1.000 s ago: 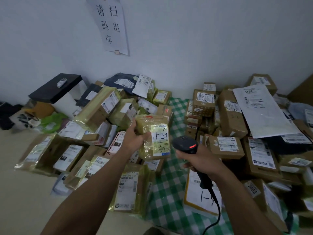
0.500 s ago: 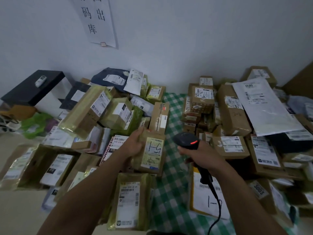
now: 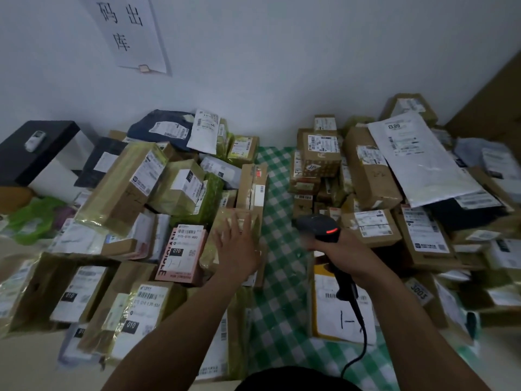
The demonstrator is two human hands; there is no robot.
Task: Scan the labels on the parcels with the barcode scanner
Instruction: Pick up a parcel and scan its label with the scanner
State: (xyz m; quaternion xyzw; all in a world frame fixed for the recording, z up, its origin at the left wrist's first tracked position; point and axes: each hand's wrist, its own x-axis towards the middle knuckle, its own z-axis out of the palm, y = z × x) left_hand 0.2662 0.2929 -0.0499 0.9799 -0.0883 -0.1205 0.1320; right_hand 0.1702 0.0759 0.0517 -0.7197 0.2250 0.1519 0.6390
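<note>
Note left hand (image 3: 239,249) emptied, fingers spread over the parcel (image 3: 222,217) just laid on the centre-left pile (image 3: 180,193), and right hand (image 3: 346,255) clamped round the scanner (image 3: 321,225) at frame centre; treat that label as probably scanned and pick the next parcel.

Your left hand (image 3: 239,251) spread over taped parcel (image 3: 225,218), left pile; your right hand (image 3: 348,256) grips scanner (image 3: 320,227), red light lit.
</note>
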